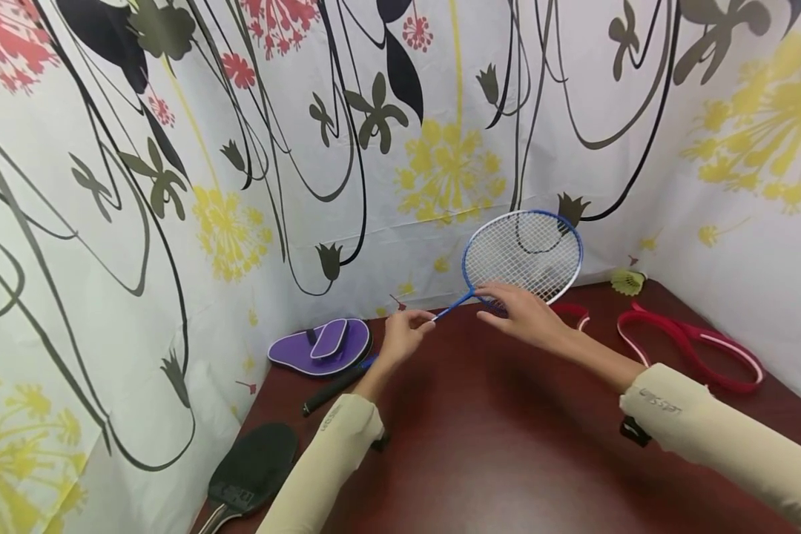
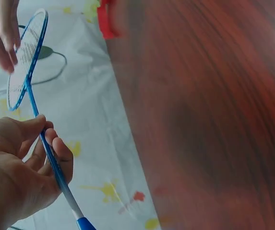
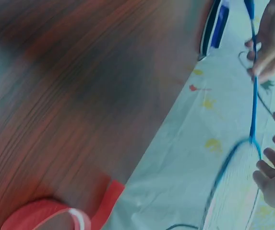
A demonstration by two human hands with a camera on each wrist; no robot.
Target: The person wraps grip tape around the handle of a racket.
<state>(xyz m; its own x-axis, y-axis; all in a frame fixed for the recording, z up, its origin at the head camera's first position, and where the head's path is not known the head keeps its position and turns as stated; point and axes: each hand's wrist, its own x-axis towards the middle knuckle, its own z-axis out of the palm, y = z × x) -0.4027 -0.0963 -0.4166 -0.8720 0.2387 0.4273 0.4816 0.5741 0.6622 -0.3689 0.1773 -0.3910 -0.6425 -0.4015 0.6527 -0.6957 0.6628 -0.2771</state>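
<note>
A blue and white badminton racket (image 1: 530, 248) is held up over the table, its head to the upper right and its black handle (image 1: 334, 389) to the lower left. My left hand (image 1: 403, 337) pinches the slim shaft between thumb and fingers, as the left wrist view shows with the shaft (image 2: 55, 167) crossing the fingers. Beside the lower rim of the strung head is my right hand (image 1: 527, 315), its fingers spread and relaxed. In the right wrist view those fingers (image 3: 269, 165) lie right at the frame near the throat, not curled round it.
A purple paddle case (image 1: 290, 352) lies at the back left of the dark red table (image 1: 480, 445). A black table tennis paddle (image 1: 256, 460) is nearer, at the left edge. Red looped straps (image 1: 690, 345) and a yellow shuttlecock (image 1: 627, 282) sit at the right, before patterned cloth walls.
</note>
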